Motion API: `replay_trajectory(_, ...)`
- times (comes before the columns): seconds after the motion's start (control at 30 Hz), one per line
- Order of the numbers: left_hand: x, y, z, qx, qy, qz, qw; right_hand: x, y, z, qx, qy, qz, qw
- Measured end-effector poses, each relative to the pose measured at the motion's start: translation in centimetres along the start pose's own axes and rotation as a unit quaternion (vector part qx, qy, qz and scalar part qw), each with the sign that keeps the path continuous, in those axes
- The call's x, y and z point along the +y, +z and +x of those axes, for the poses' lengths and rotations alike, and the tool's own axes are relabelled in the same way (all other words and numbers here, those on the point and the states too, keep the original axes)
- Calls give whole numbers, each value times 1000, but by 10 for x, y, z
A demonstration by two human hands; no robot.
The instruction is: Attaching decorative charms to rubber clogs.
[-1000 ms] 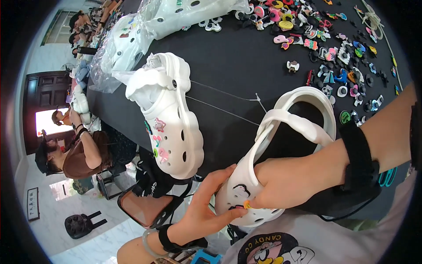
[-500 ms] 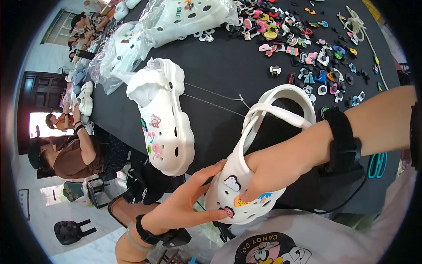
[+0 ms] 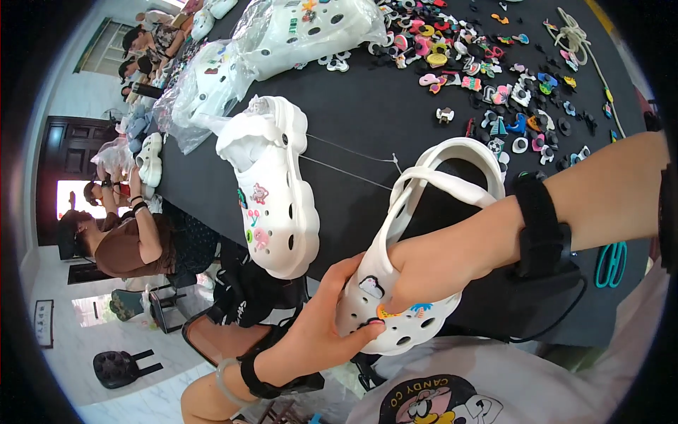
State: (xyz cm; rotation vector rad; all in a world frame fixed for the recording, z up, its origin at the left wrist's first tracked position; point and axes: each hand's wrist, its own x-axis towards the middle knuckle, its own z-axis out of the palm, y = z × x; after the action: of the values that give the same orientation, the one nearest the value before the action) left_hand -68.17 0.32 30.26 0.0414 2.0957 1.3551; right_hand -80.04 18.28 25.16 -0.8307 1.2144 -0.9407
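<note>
Gripping smooth white foam clog [image 3: 417, 233], both hands, black tablecloth [image 3: 367, 113]

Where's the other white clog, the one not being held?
In the head view, the second white clog lies on the black table, left of the held clog, near the table's front edge, with bagged clogs beyond it.
</note>
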Motion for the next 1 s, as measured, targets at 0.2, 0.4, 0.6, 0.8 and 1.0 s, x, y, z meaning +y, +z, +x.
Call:
replay_trajectory(0.2, 13, -3, 3, 9, 42, 68, 997, 1, 0, -4, 10, 10, 34, 999)
replay_trajectory(0.4, 2, -12, 1, -4, 1, 11, 1000, 3, 3, -8, 6, 24, 59, 998)
replay_trajectory(0.6, -1, -27, 7, -68, -8, -62, 996, 10, 0, -15, 14, 41, 78, 996)
replay_trajectory(0.8, -2, -24, 6, -65, 40, -58, 995, 12, -6, -22, 22, 45, 96, 994)
replay_trajectory(1.0, 4, -16, 7, -30, -13, -45, 998, 16, 0, -27, 22, 27, 97, 995)
